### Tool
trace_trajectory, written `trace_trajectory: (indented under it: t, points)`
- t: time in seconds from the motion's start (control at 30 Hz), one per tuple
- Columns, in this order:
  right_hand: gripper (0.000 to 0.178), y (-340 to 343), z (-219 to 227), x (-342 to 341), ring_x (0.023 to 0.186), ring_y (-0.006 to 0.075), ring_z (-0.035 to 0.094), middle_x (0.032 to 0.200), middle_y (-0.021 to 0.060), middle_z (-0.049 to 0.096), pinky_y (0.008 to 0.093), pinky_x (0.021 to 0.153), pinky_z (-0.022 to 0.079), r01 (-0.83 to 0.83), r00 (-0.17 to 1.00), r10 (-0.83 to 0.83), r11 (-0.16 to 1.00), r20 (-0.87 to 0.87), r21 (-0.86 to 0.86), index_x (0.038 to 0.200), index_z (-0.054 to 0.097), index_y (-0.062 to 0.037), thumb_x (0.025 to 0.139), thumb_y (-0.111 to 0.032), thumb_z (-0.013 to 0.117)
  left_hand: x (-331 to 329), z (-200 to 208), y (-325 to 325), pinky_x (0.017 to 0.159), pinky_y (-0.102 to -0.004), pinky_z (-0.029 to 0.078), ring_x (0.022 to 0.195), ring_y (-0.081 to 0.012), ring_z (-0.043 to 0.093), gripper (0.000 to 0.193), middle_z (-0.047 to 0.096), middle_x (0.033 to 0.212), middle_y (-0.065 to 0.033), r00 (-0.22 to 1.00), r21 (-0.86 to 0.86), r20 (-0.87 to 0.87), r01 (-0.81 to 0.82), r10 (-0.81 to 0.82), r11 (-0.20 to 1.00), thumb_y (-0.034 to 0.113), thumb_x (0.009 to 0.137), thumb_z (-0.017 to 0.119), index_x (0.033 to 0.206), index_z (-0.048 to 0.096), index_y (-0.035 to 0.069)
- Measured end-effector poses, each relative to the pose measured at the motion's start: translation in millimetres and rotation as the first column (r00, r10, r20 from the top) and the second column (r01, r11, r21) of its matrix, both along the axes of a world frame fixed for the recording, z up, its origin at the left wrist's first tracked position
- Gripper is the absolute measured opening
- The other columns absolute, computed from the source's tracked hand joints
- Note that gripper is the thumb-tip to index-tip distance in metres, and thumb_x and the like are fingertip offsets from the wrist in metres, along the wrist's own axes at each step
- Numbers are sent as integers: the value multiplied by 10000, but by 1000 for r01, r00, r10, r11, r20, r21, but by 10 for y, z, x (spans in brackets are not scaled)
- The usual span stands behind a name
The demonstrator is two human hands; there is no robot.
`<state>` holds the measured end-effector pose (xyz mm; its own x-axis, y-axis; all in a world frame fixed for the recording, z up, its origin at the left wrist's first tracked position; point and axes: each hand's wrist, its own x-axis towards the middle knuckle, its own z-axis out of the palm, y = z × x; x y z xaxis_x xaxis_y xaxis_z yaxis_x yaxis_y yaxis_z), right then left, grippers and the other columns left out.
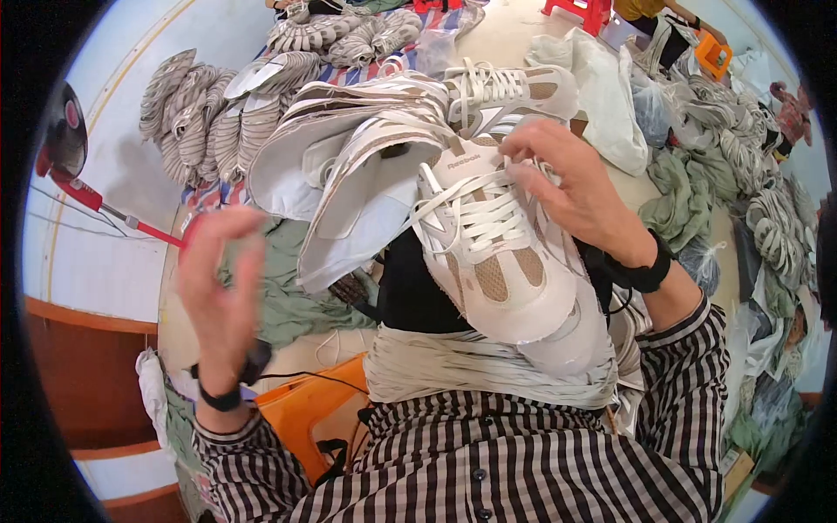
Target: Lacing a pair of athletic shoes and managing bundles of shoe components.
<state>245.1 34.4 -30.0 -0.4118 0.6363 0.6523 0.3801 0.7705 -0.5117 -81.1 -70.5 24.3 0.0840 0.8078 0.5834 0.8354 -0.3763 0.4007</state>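
Note:
A beige-and-white sneaker upper (488, 253) with brown mesh and criss-crossed white shoelaces (488, 213) lies across my lap, toe towards me. My right hand (567, 179) is at its upper right edge beside the tongue, thumb and forefinger closed around the lace near the top eyelets. My left hand (222, 292) is raised away on the left, blurred, its thumb and forefinger apart with nothing visible between them. Another pale toe shows beneath the upper. Several stacked uppers (357, 192) lie just beyond, white linings showing. A thick bundle of white laces (488, 370) rests across my lap.
Bundled uppers (200, 122) are piled at the far left on a striped sheet. A laced upper (510, 91) and a white bag (602, 105) lie farther back. Green cloth (288, 279) and an orange stool (301, 414) are at left. More bundles line the right.

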Motion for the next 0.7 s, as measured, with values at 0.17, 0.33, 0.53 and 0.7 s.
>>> trace_trajectory:
  t: [0.17, 0.33, 0.53, 0.7]
  points:
    - [105, 70, 69, -174, 770, 272, 524, 817, 111, 567, 363, 701, 439, -89, 977, 78, 995, 197, 50, 828, 569, -17, 796, -106, 615, 813, -260, 95, 710, -323, 464, 806, -281, 576, 207, 599, 880, -118, 937, -86, -24, 346, -349, 934, 80, 697, 687, 880, 608, 25]
    - [99, 105, 44, -167, 755, 287, 517, 755, 121, 555, 360, 683, 430, -96, 986, 105, 992, 126, -76, 826, 564, -14, 789, -95, 608, 933, -488, 388, 663, -290, 450, 752, -261, 561, 150, 596, 820, -112, 943, -195, -110, 290, -315, 937, 68, 717, 665, 835, 592, 11]
    - [60, 220, 56, -147, 655, 108, 516, 703, 7, 548, 255, 580, 406, -190, 980, 148, 896, -132, -402, 862, 565, -21, 820, -62, 576, 789, -337, 571, 644, -253, 429, 699, -119, 536, 69, 612, 786, -43, 864, -600, 476, 457, -165, 656, 67, 835, 568, 775, 558, 34]
    - [155, 414, 96, 130, 657, 33, 488, 753, -41, 540, 190, 577, 390, -353, 887, 33, 691, -461, -630, 976, 559, -55, 827, -82, 593, 646, -356, 671, 731, -232, 427, 736, -93, 543, 71, 603, 803, -31, 568, -472, 823, 708, -26, 524, 99, 868, 547, 898, 543, 34]
